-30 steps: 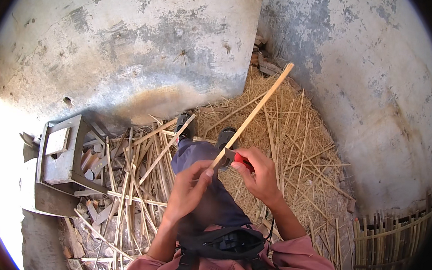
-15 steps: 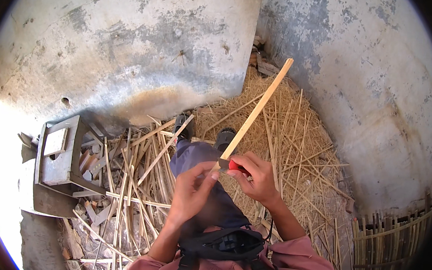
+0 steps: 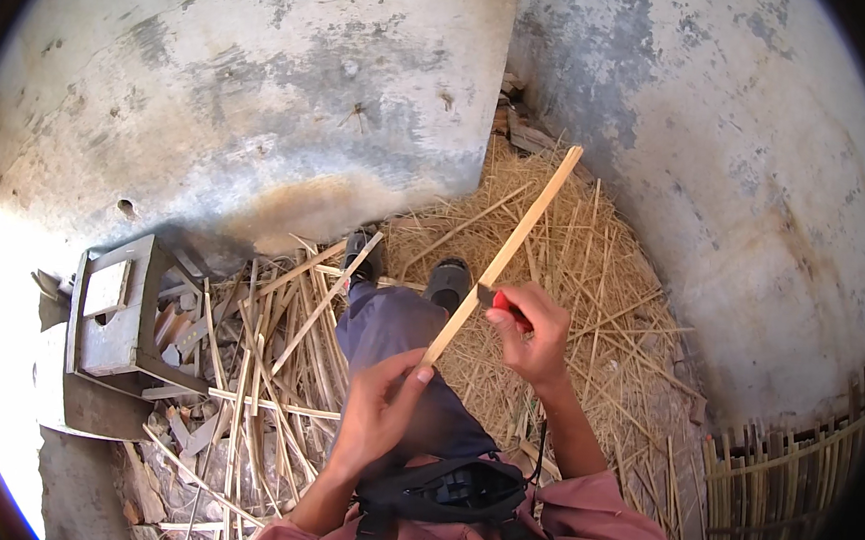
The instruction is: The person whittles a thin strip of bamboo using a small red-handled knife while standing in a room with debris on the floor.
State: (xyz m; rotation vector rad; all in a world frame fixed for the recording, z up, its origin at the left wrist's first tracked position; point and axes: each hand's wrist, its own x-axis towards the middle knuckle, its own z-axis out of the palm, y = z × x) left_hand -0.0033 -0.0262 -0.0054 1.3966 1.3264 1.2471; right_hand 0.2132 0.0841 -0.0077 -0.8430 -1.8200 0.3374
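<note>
A long pale bamboo strip (image 3: 528,220) slants up and away to the right in front of me. My left hand (image 3: 382,395) grips its near end between thumb and fingers. My right hand (image 3: 533,335) is closed round the red handle of a knife (image 3: 486,296). The short dark blade touches, or nearly touches, the strip's right edge partway along its length. Most of the handle is hidden by my fingers.
Shavings and thin strips (image 3: 590,311) cover the floor ahead and to the right. More strips (image 3: 276,359) lie heaped at left beside an overturned wooden stool (image 3: 112,333). Worn walls (image 3: 295,80) rise around, and a slatted bamboo panel (image 3: 778,495) stands at lower right.
The right hand with the knife has moved away from the left hand, farther up the strip. The left hand and the strip have shifted slightly nearer to me.
</note>
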